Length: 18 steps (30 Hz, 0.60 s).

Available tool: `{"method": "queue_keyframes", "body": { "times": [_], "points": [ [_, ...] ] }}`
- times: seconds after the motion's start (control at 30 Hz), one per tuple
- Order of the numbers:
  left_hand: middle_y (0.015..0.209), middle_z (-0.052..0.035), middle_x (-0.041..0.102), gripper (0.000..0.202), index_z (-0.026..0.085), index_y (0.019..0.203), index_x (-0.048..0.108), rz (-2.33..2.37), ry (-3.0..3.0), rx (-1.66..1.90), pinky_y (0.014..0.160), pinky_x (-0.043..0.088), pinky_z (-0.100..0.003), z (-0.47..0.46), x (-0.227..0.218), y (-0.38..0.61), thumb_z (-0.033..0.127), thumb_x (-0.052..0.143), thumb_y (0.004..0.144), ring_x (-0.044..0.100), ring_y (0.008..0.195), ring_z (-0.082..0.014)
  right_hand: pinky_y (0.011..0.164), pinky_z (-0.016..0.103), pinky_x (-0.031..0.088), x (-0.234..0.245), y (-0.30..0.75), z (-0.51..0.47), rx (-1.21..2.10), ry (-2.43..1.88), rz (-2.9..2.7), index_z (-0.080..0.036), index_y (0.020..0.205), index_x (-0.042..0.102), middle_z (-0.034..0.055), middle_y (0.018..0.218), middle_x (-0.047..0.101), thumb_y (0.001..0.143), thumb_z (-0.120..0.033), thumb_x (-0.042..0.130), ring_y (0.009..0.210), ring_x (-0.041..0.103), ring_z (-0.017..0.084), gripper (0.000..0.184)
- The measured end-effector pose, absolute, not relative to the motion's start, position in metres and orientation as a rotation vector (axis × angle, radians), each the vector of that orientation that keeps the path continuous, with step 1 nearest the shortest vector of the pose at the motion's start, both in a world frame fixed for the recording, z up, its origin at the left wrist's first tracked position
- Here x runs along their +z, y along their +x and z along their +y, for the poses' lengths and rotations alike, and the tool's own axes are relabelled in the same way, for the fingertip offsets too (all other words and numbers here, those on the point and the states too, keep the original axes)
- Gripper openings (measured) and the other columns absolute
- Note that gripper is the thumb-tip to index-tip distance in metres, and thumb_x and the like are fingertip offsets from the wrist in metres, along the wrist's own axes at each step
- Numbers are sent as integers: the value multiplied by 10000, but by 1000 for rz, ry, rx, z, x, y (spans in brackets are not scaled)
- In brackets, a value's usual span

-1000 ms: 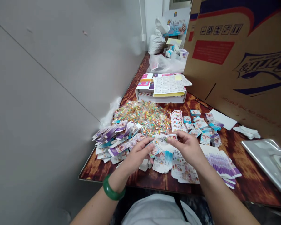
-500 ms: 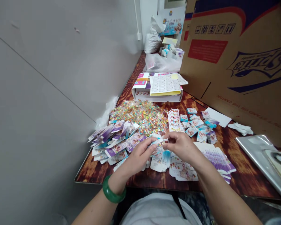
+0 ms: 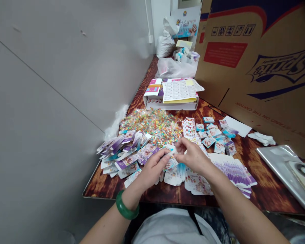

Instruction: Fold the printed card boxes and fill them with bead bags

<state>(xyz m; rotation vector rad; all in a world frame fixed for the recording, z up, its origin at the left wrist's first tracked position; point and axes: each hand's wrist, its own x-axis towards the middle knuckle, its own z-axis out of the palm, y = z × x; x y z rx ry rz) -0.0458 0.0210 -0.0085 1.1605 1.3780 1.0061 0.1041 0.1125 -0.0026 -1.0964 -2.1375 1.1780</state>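
Observation:
My left hand (image 3: 154,166), with a green bangle on its wrist, pinches a small white-and-blue printed carton (image 3: 172,162) near the table's front edge. At the carton's upper right end is my right hand (image 3: 193,158), its thumb against the carton and its fingers curled above; the exact fingertip contact is partly hidden. Below the hands lies a row of flat blue-and-white cartons (image 3: 175,176). Left of them is a heap of flat purple and blue cartons (image 3: 132,157). Behind the hands spreads a pile of small clear packets with colourful pieces (image 3: 155,125).
Sticker sheets (image 3: 189,127) and several closed small boxes (image 3: 213,134) lie to the right. Purple-white cards (image 3: 234,171) fan out nearer me. A white box with printed sheets (image 3: 171,105) stands behind. A large cardboard carton (image 3: 223,78) walls the right; a grey wall (image 3: 66,84) bounds the left.
My right hand's fingers have lifted and curled back slightly from the carton's upper end. My left hand keeps hold of the carton, which has tilted a little more upright.

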Motion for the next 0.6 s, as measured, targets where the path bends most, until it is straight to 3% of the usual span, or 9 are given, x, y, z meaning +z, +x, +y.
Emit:
{"method": "queue_keyframes", "body": {
  "times": [0.07, 0.13, 0.23, 0.33, 0.47, 0.6],
  "points": [
    [848, -9, 523, 337, 220, 1041, 566, 1347, 1115, 1024, 523, 426, -192, 21, -11, -47, 468, 436, 854, 491, 668, -115, 528, 211, 330, -1, 104, 111, 1174, -1064, -2210, -186, 782, 591, -19, 657, 556, 672, -202, 574, 587, 484, 117, 112],
    [934, -32, 545, 343, 206, 1016, 595, 1347, 1137, 1041, 617, 469, -213, 23, -11, -50, 466, 443, 853, 528, 810, -148, 509, 210, 290, 1, 105, 110, 1135, -1015, -2321, -181, 673, 564, -27, 586, 509, 717, -205, 540, 551, 456, 109, 56],
    [1027, -46, 559, 311, 191, 945, 632, 1394, 1117, 1029, 775, 478, -266, 26, -9, -55, 451, 514, 821, 514, 989, -190, 501, 218, 240, 7, 105, 107, 932, -967, -2415, -182, 585, 476, -37, 533, 435, 767, -222, 528, 509, 391, 98, 193],
    [1030, -43, 581, 301, 187, 922, 629, 1289, 883, 956, 802, 486, -318, 30, -7, -58, 444, 592, 770, 571, 929, -187, 506, 218, 232, 11, 103, 104, 828, -893, -2456, -188, 593, 448, -39, 532, 418, 785, -197, 519, 502, 372, 96, 205],
    [893, -24, 607, 250, 166, 861, 613, 1079, 646, 980, 837, 482, -365, 36, -6, -54, 354, 680, 710, 618, 797, -157, 518, 214, 250, 13, 102, 105, 844, -846, -2458, -184, 599, 470, -32, 567, 455, 761, -128, 515, 532, 397, 99, 177],
    [833, -19, 610, 189, 156, 794, 605, 1102, 609, 1108, 809, 495, -361, 40, -6, -48, 268, 695, 671, 601, 770, -144, 543, 220, 324, 12, 105, 111, 1151, -862, -2292, -183, 654, 576, -14, 623, 539, 750, -169, 563, 587, 469, 114, 98]
  ]
}}
